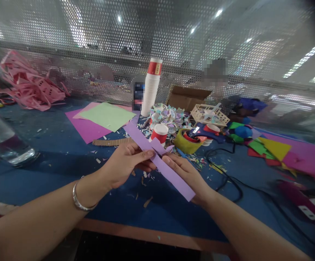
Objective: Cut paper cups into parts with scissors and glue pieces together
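Item: purple paper strip point(161, 165), long and narrow, held slantwise above the blue tabletop point(51, 159), its far end pointing toward the stack of paper cups point(150, 88), its near end hanging past the right wrist. A shorter purple piece point(161, 148) crosses it near the middle.

Left hand point(125, 163): grip pinching the strip just left of the crossing, thumb on top, fingers underneath. Silver bangle point(80, 199) on the wrist.

Right hand point(184, 174): lies under the strip, fingertips meeting it beside the left thumb; the strip covers the fingers, so whether this grip is closed cannot be told.

Behind the strip: a single red-and-white cup point(159, 133), a cluster of decorated cup cut-outs point(164, 116), a yellow-green tape roll point(186, 143).

Left of the strip: green sheet point(107, 115) lying on a magenta sheet point(85, 128); farther left, a clear water bottle point(2, 143) and a heap of pink offcuts point(29, 87).

Right of the strip: black cable point(228, 175), felt triangles point(271, 148).

Beneath the strip: paper scraps point(146, 201) scattered on the tabletop.
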Available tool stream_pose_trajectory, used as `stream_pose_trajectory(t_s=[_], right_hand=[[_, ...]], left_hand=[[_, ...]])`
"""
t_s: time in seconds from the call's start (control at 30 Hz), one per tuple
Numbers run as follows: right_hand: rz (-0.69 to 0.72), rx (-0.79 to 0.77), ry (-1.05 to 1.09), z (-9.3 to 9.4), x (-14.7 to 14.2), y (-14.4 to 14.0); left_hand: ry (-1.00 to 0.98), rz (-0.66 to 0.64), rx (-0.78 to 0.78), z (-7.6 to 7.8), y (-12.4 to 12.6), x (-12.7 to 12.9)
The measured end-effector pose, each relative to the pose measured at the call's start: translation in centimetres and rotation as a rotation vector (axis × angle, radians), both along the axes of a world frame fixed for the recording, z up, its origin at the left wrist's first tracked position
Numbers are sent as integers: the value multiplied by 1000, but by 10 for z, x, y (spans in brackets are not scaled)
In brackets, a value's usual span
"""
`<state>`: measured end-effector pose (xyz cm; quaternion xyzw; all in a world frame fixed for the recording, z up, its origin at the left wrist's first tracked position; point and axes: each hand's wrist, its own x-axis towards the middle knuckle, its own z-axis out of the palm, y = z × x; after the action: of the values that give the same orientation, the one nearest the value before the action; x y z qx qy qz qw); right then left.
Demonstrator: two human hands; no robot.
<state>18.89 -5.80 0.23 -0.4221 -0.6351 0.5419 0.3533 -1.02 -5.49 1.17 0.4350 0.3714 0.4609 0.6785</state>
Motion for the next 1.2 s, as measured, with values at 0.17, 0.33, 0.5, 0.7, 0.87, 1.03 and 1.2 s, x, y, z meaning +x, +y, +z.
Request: stream_pose_trajectory(t_s=[0.17,0.33,0.5,0.7,0.87,1.03,1.2], right_hand=[[-4,-73,27,-3,-1,-1],[-24,-101,63,0,-3,-2],[-24,-143,99,3,-4,-3],[-16,-130,128,1,-3,-3],[-21,-129,106,0,-4,-2],[-21,-111,101,-2,-4,-2],[13,-111,142,-8,-2,2]], left_hand=[[-37,-17,-87,0,1,1],[-52,-21,-121,-1,4,0],[-16,19,-45,-3,4,1],[-4,36,26,-4,3,1],[24,25,40,-5,3,-1],[24,-4,20,-6,4,0],[23,-27,-16,-6,2,0]])
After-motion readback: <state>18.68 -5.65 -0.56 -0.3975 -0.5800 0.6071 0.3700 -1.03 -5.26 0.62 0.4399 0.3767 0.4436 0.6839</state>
